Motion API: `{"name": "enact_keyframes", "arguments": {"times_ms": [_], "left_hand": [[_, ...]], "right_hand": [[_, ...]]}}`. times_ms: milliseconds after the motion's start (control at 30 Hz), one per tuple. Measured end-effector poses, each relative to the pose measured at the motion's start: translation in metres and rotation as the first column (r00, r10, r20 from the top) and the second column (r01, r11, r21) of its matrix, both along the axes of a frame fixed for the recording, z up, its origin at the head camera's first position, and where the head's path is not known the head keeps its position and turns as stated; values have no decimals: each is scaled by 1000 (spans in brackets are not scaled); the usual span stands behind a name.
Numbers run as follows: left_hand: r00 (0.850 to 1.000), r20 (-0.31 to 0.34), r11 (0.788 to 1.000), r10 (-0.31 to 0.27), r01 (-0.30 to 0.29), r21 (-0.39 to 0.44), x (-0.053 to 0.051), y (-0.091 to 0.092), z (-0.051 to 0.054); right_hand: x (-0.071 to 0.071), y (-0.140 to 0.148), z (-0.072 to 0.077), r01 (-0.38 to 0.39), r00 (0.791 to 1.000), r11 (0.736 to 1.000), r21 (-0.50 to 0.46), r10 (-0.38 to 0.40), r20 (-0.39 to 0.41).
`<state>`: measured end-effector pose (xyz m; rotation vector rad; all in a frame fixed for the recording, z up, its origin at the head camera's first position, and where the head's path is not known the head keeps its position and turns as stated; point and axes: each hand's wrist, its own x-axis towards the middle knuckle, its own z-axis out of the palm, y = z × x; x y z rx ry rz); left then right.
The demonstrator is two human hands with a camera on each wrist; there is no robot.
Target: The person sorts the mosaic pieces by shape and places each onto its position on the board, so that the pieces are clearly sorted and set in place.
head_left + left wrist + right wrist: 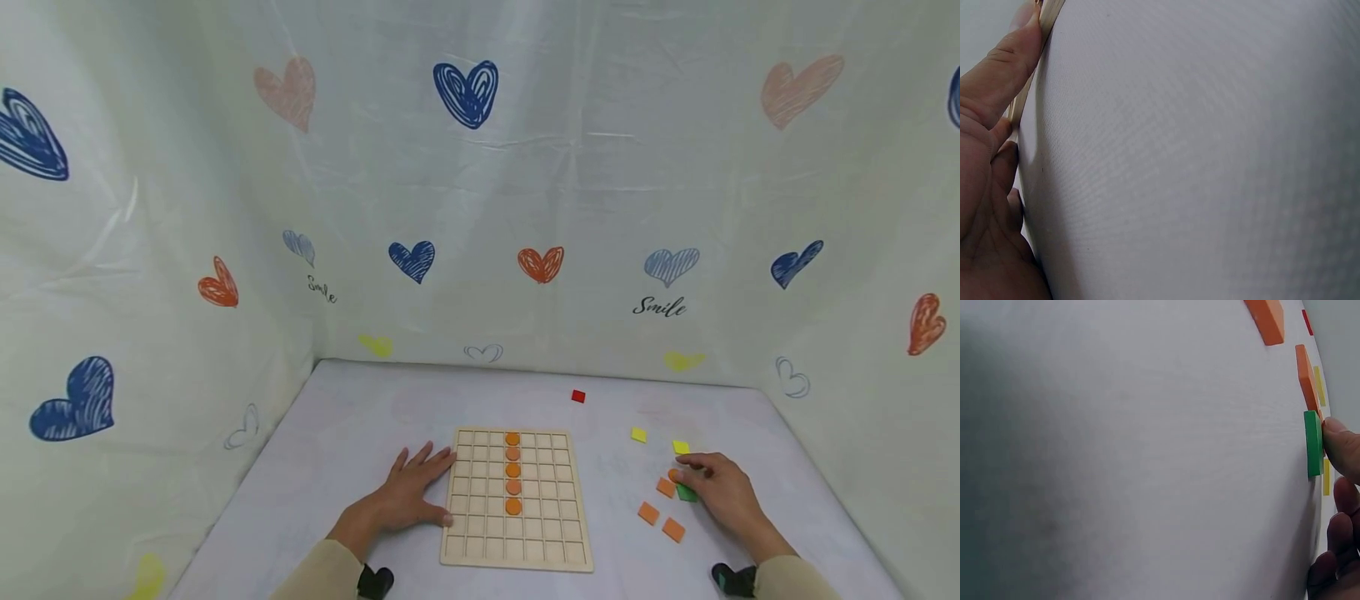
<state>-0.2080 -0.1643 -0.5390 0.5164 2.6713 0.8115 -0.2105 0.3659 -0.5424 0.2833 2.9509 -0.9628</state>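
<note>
by the thumb (694, 481) of the right hand (723, 492) is an orange disc (672, 475).

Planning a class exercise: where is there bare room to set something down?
Bare table lies between the board and the hanging cloth, left of the red tile; another strip runs between the board and the orange tiles. It's crowded by the right hand's fingers: a green tile and yellow tiles.
</note>
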Motion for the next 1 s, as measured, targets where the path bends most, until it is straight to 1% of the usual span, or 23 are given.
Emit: {"name": "enact_keyframes", "arguments": {"times_ms": [100,200,300,367,500,600,767,867,1000], "left_hand": [[1000,-1,1000,3,-3,-4,0,0,1],[1000,1,1000,8,-8,4,1,0,2],[1000,2,1000,10,-10,11,2,0,2],[1000,2,1000,8,-8,13,2,0,2],[1000,1,1000,4,-4,13,2,1,3],[1000,-8,1000,5,-5,7,2,0,3],[1000,-11,1000,7,-7,11,3,0,4],[1000,-5,1000,8,-8,13,2,0,3],[1000,-2,1000,7,-7,9,0,0,3]], "right_hand": [[-3,0,0,-2,1000,999,47,3,-25],[-6,0,1,26,998,997,77,-22,-56],[-7,0,2,59,996,996,69,-54,-70],[-6,1,2,70,996,996,49,-67,-57],[-3,4,1,54,999,999,4,-54,-6],[-4,4,1,30,999,1000,6,-31,13],[-4,2,3,-4,1000,1000,24,4,-3],[-5,1,3,-4,1000,1000,15,4,8],[-7,0,1,1,1000,1000,30,-1,19]]}}
